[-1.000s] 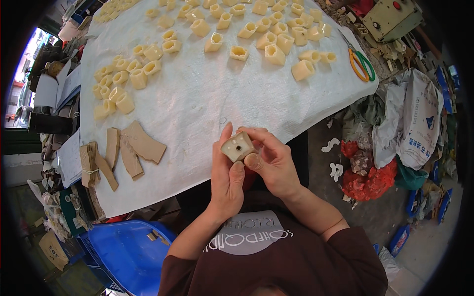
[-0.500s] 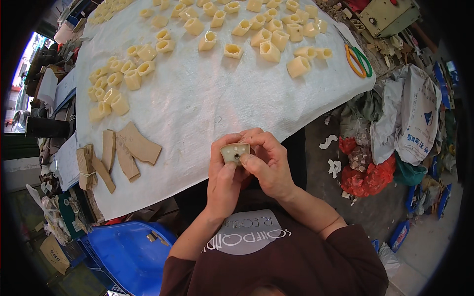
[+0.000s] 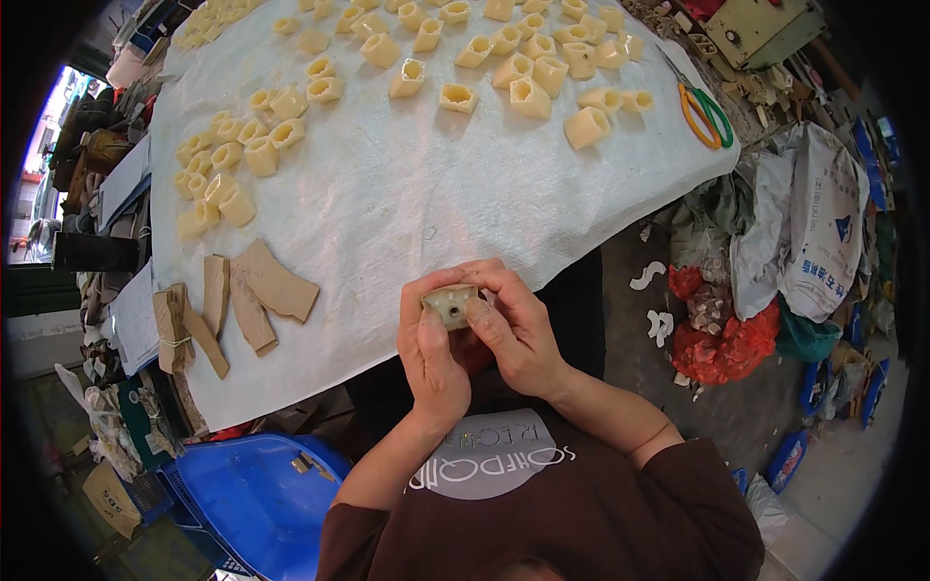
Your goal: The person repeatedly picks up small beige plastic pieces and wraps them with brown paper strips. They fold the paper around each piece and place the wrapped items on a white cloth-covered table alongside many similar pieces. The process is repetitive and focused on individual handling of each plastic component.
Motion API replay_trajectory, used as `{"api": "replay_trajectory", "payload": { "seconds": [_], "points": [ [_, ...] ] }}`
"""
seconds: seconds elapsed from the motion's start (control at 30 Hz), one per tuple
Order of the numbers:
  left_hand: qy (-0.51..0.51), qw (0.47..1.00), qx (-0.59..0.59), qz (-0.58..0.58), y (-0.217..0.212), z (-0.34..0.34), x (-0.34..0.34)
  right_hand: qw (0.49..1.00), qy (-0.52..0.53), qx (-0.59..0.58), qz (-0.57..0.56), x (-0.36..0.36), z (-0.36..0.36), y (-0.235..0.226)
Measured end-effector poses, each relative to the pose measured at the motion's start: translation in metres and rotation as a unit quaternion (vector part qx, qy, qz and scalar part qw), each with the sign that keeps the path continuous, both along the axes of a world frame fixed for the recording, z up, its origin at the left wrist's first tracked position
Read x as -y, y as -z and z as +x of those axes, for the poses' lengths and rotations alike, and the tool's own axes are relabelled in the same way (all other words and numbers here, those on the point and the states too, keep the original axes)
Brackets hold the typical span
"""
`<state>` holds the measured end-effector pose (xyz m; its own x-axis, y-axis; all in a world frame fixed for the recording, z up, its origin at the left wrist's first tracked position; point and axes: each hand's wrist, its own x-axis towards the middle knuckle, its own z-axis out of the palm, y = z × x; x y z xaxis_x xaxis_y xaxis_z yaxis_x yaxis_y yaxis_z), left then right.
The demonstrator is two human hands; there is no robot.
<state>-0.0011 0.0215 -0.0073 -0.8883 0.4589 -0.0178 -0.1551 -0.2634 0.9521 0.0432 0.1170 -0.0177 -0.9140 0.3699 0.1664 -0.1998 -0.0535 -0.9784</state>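
A person looks down at their own two hands, held close together just in front of the chest. The left hand [image 3: 433, 353] and the right hand [image 3: 513, 324] both grip one small cream block [image 3: 450, 304] with holes in its face. The left thumb presses the block from below and the left fingers curl around its left side. The right fingers wrap over its top and right side, and the right thumb lies on its front. Both hands are closed tight on it.

Beyond the fingertips spreads a white sheet [image 3: 407, 194] over a table. Far past the fingers, along its top and left edges, lie many similar cream blocks [image 3: 232, 165], some in clusters. To the left of the left hand, on the sheet, sit a few flat brown cardboard pieces [image 3: 262, 290]. Scissors [image 3: 702, 111] with green and orange handles lie well beyond the right hand, near the sheet's far right corner. Below the left forearm is a blue bin [image 3: 242, 494]. Right of the right hand, on the ground, are red bags [image 3: 722, 344] and a white sack [image 3: 819, 232].
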Motion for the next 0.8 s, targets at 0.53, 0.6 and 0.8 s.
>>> {"api": "replay_trajectory", "payload": {
  "seconds": [0.53,0.6,0.8],
  "points": [
    [0.029,0.999,0.034,0.010,0.009,-0.008,0.003,1.000,0.009,0.010,-0.015,0.003,-0.005,0.005],
    [0.042,0.988,0.136,0.054,-0.002,-0.009,0.001,1.000,0.014,-0.004,-0.020,0.001,-0.007,0.003],
    [0.161,0.973,0.145,0.075,0.001,-0.022,0.022,0.980,0.048,-0.087,0.171,-0.014,-0.007,-0.002]
  ]
}}
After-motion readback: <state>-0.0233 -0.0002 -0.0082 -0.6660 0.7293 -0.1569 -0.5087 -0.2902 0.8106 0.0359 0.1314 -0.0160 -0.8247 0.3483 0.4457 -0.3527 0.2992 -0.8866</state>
